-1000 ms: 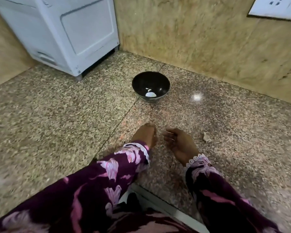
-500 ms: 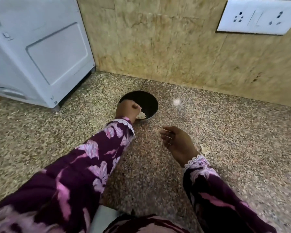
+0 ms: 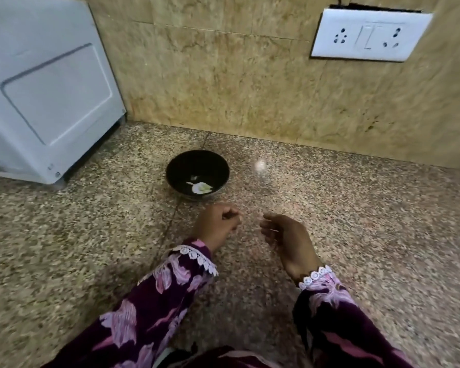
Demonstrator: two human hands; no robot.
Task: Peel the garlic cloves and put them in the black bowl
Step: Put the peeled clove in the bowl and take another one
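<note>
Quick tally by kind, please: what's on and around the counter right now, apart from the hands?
Black bowl: 1
Peeled garlic clove in the bowl: 1 plain to see; the small pale bits beside it are too small to tell
White appliance at back left: 1
White wall socket plate: 1
Total: 4

White appliance (image 3: pixel 45 96) cut off at the left edge; left hand (image 3: pixel 217 227) blurred, its curled fingers' contents unclear

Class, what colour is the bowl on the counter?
Black: the bowl, seen best in the head view, holds pale garlic pieces.
</note>
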